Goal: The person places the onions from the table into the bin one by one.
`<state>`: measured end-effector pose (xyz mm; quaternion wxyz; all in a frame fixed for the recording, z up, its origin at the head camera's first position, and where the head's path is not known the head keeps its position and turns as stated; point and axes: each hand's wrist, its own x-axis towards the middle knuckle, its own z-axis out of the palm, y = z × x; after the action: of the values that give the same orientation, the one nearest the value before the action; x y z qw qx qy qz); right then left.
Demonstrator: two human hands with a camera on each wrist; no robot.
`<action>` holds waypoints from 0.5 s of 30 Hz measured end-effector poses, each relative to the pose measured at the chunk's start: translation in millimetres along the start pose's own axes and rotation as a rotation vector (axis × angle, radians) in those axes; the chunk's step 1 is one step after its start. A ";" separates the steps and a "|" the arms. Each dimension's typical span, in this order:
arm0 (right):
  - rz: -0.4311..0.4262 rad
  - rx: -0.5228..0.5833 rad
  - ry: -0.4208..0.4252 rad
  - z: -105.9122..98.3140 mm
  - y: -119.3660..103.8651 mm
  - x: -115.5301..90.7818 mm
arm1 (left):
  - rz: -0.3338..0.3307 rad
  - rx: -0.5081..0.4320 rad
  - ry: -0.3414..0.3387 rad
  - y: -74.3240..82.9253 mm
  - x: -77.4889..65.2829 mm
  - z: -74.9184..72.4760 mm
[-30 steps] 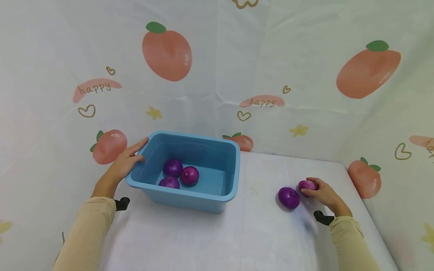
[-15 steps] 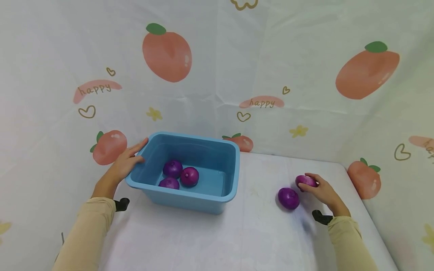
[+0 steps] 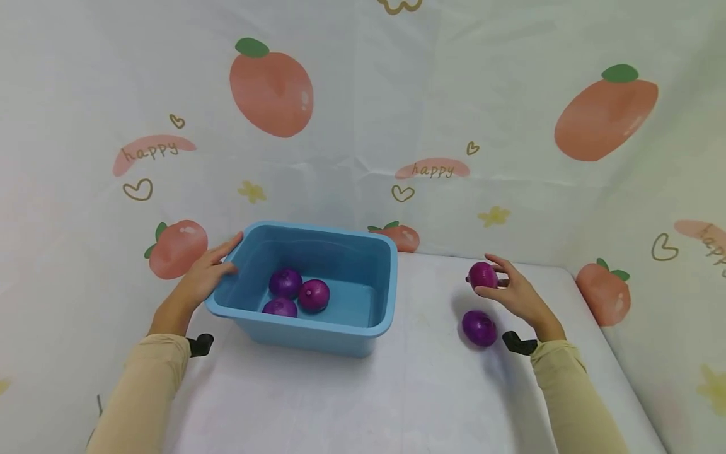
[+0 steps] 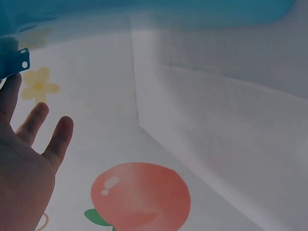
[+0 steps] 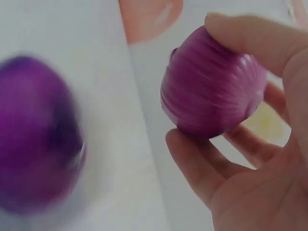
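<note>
one onion (image 3: 483,276) has risen, pinched by right hand (image 3: 518,299); left hand (image 3: 200,279) spread against tub (image 3: 306,340).

On the desk (image 3: 397,397), the tub (image 3: 306,339) holds three onions (image 3: 314,296), mostly left. Right of it lies a lone onion (image 3: 479,328); above and behind, the right grip (image 3: 518,297) holds another onion (image 3: 482,275). The left grip (image 3: 198,280) seemingly touches the tub from the left.

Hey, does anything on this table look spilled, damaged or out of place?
Nothing stands out. The blue bin sits level, and I see no damage to the onion in it nearest the middle, the loose onion or the held onion. No spill shows.
</note>
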<state>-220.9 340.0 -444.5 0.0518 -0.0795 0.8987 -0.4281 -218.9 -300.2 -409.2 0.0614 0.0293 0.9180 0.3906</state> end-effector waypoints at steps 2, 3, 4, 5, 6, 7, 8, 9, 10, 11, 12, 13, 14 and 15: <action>-0.041 0.017 -0.004 4.5 -11.7 3.9 | 0.004 -0.001 0.006 -1.3 -0.9 -0.7; -0.061 0.031 -0.005 6.9 -17.5 5.8 | 0.005 -0.001 0.008 -1.9 -1.1 -0.9; -0.081 0.049 -0.005 8.8 -23.1 7.1 | 0.006 -0.002 0.009 -1.6 -0.6 -0.6; -0.097 0.063 -0.008 10.4 -28.9 8.2 | 0.005 -0.003 0.011 -1.2 -0.1 -0.4; -0.112 0.076 -0.008 11.9 -34.7 9.4 | 0.002 -0.004 0.010 -0.7 0.3 -0.2; -0.125 0.094 -0.008 13.3 -40.9 11.0 | -0.002 -0.002 0.011 -0.2 0.6 -0.1; -0.141 0.106 -0.005 14.5 -46.7 13.1 | -0.003 -0.002 0.011 0.3 0.7 0.0; -0.159 0.120 -0.002 15.5 -52.8 15.3 | -0.003 -0.002 0.012 0.5 0.8 -0.1; -0.179 0.135 0.002 16.4 -59.3 17.4 | -0.003 -0.004 0.012 0.7 0.7 -0.2; -0.201 0.150 0.001 17.2 -65.5 19.7 | -0.004 -0.005 0.013 0.7 0.5 -0.3; -0.225 0.165 0.003 18.0 -71.8 22.2 | -0.004 -0.006 0.013 0.6 0.1 -0.3; -0.250 0.176 0.004 18.8 -78.0 24.4 | -0.003 -0.008 0.014 0.5 -0.2 -0.3; -0.273 0.190 -0.001 19.6 -84.6 26.5 | -0.001 -0.010 0.015 0.4 -0.6 -0.2; -0.300 0.203 -0.007 20.7 -91.3 28.5 | -0.001 -0.012 0.014 0.2 -0.9 -0.2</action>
<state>-236.6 262.2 -387.2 -0.0019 -0.2086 0.8287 -0.5194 -218.0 -300.2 -408.9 0.0554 0.0255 0.9161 0.3962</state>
